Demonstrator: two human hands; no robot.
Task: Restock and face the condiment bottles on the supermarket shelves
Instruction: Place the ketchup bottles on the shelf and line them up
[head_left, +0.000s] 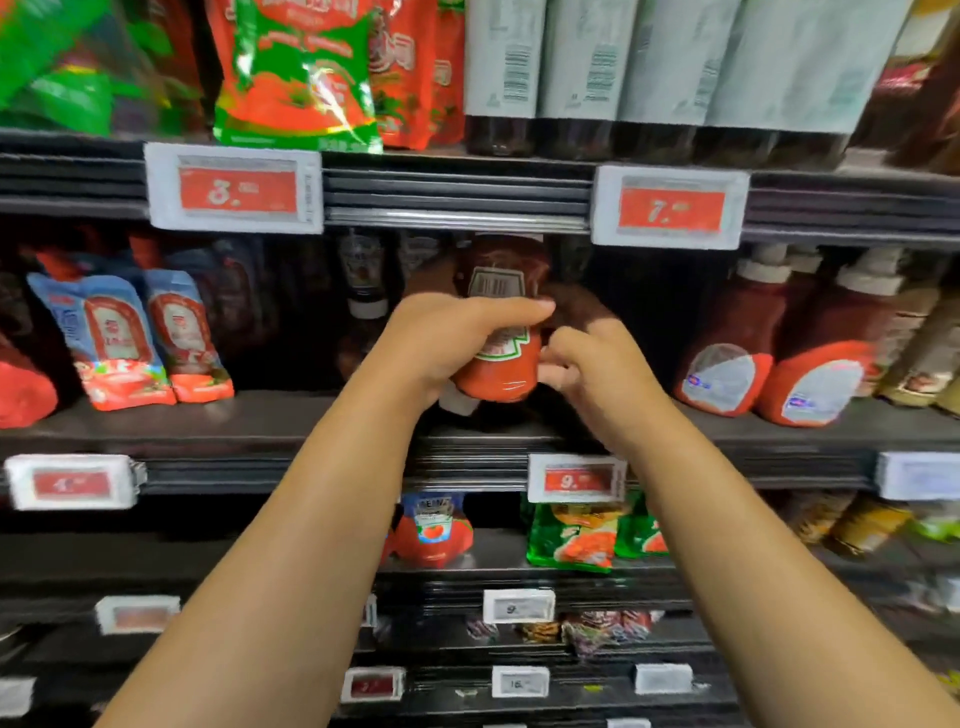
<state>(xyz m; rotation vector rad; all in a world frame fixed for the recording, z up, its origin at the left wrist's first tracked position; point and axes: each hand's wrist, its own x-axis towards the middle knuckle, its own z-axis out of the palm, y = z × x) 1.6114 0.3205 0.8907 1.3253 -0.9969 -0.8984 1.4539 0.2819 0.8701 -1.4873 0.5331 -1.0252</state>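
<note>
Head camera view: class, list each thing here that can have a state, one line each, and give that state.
Ketchup bottle: upside down, cap at the bottom, held in front of the middle shelf.
Left hand: grips the bottle around its body.
Right hand: fingers curled against the bottle's right side; grip unclear.
Two large ketchup bottles: upright, leaning left.
Blue pouches: standing, tilted.

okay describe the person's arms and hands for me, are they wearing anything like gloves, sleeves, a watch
Both forearms are bare right up to the bottom edge of the picture: no sleeves show. The left hand and right hand wear no gloves, and no watch, bracelet or ring is visible on either. The picture is slightly blurred, so a very thin ring could go unseen.
</note>
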